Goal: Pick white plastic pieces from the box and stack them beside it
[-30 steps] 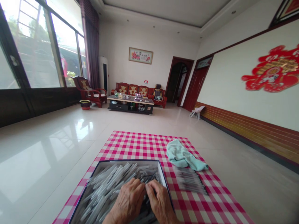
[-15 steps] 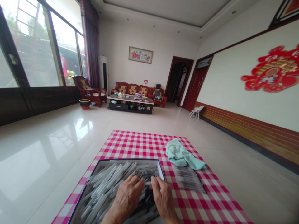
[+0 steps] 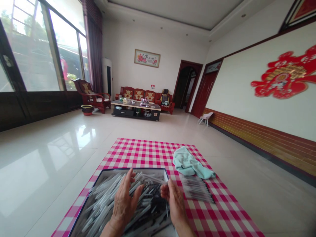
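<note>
A shallow dark-rimmed box point(image 3: 98, 174) full of loose clear pen barrels point(image 3: 105, 200) and dark pen parts point(image 3: 158, 200) lies in front of me. My left hand point(image 3: 124, 199) is over the middle of the heap, fingers stretched and thumb apart, holding nothing. At the box's right edge, my right hand point(image 3: 174, 202) is closed, with thumb and curled fingers together. A translucent pen barrel point(image 3: 158, 179) reaches leftward from its thumb tip; its gripped end is partly hidden. Right of that hand, several pens with dark ends point(image 3: 197, 189) lie side by side on the cloth.
A pink and white checked tablecloth point(image 3: 145, 153) covers the table. A mint-green cloth point(image 3: 190, 163) lies crumpled behind the row of pens. Farther off across the tiled floor stand a low coffee table point(image 3: 135, 110), a red wooden sofa point(image 3: 138, 93) and a small stool point(image 3: 205, 118).
My hands were together over the box with a small light piece between them. They have since parted: my left hand has moved left and opened, while my right stays near the box's right edge.
</note>
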Demonstrator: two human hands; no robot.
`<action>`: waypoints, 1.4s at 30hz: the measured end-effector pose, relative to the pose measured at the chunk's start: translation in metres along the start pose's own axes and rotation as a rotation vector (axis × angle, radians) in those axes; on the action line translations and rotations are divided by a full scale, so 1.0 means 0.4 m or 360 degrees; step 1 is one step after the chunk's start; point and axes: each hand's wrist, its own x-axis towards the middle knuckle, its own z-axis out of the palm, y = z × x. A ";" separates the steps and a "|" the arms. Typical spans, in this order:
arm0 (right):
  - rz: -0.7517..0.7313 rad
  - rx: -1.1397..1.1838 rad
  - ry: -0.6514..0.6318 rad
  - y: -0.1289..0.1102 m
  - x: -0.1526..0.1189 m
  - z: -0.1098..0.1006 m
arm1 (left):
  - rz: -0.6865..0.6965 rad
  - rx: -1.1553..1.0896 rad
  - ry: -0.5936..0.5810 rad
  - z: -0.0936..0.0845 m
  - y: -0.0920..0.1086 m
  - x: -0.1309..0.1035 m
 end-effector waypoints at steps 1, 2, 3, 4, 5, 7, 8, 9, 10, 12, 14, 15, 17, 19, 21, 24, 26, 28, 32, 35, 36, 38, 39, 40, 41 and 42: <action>0.0038 0.0048 -0.0045 0.002 -0.004 0.005 | 0.0001 -0.0076 -0.0070 0.000 -0.001 0.001; 0.0061 0.0071 -0.0105 0.003 -0.011 0.012 | 0.0021 -0.0156 -0.0151 0.000 -0.001 0.001; 0.0066 0.0073 -0.0174 0.003 -0.020 0.021 | 0.0033 -0.0233 -0.0214 0.000 0.001 0.000; 0.0056 0.0060 -0.0251 0.004 -0.031 0.031 | 0.0021 -0.0306 -0.0249 -0.001 0.003 0.000; 0.0033 0.0044 -0.0327 0.004 -0.043 0.042 | -0.0030 -0.0378 -0.0261 -0.002 0.006 0.000; -0.0014 0.0016 -0.0467 0.009 -0.070 0.068 | -0.0233 -0.0537 -0.0259 -0.005 0.009 0.003; -0.0024 -0.0001 -0.0536 0.013 -0.083 0.081 | -0.0364 -0.0634 -0.0256 -0.006 0.009 0.006; -0.0018 -0.0024 -0.0609 0.017 -0.097 0.093 | -0.0499 -0.0743 -0.0261 -0.008 0.008 0.010; -0.0008 -0.0057 -0.0693 0.021 -0.109 0.104 | -0.0627 -0.0858 -0.0273 -0.009 0.005 0.014; -0.0033 -0.0170 -0.0848 0.023 -0.125 0.114 | -0.0823 -0.1060 -0.0300 -0.009 -0.002 0.021; -0.0192 -0.0350 -0.0890 0.013 -0.126 0.107 | -0.0889 -0.1117 -0.0297 -0.004 -0.010 0.021; -0.0319 -0.0458 -0.0849 0.004 -0.118 0.096 | -0.0859 -0.1064 -0.0276 0.000 -0.013 0.019; -0.0598 -0.0679 -0.0690 -0.019 -0.088 0.064 | -0.0665 -0.0821 -0.0188 0.010 -0.018 0.010; -0.0761 -0.0901 -0.0585 -0.038 -0.046 0.027 | -0.0369 -0.0500 -0.0081 0.020 -0.020 -0.001; -0.0823 -0.1136 -0.0609 -0.044 -0.007 -0.004 | -0.0080 -0.0237 -0.0022 0.026 -0.020 -0.010; -0.0837 -0.1445 -0.0753 -0.030 0.019 -0.028 | 0.0182 -0.0008 -0.0087 0.027 -0.020 -0.017; -0.0848 -0.1558 -0.0810 -0.015 0.014 -0.033 | 0.0251 0.0069 -0.0159 0.026 -0.021 -0.020; -0.0853 -0.1601 -0.0811 -0.006 0.002 -0.035 | 0.0290 0.0099 -0.0202 0.025 -0.022 -0.022; -0.0827 -0.1742 -0.0768 -0.010 -0.015 -0.034 | 0.0324 0.0083 -0.0245 0.026 -0.018 -0.021; -0.0766 -0.1937 -0.0735 -0.020 -0.010 -0.023 | 0.0344 0.0045 -0.0249 0.025 -0.011 -0.017; -0.0749 -0.1979 -0.0727 -0.022 -0.006 -0.017 | 0.0349 0.0037 -0.0264 0.025 -0.009 -0.016; -0.0727 -0.2015 -0.0723 -0.024 0.002 -0.005 | 0.0348 0.0037 -0.0311 0.023 -0.005 -0.014; -0.0719 -0.2026 -0.0728 -0.024 0.005 0.000 | 0.0346 0.0044 -0.0332 0.021 -0.004 -0.013; -0.0715 -0.2032 -0.0736 -0.025 0.009 0.004 | 0.0345 0.0053 -0.0348 0.020 -0.002 -0.013; -0.0715 -0.2032 -0.0746 -0.025 0.012 0.007 | 0.0344 0.0063 -0.0358 0.020 -0.002 -0.014; -0.0716 -0.2027 -0.0758 -0.025 0.014 0.009 | 0.0346 0.0073 -0.0359 0.020 -0.001 -0.014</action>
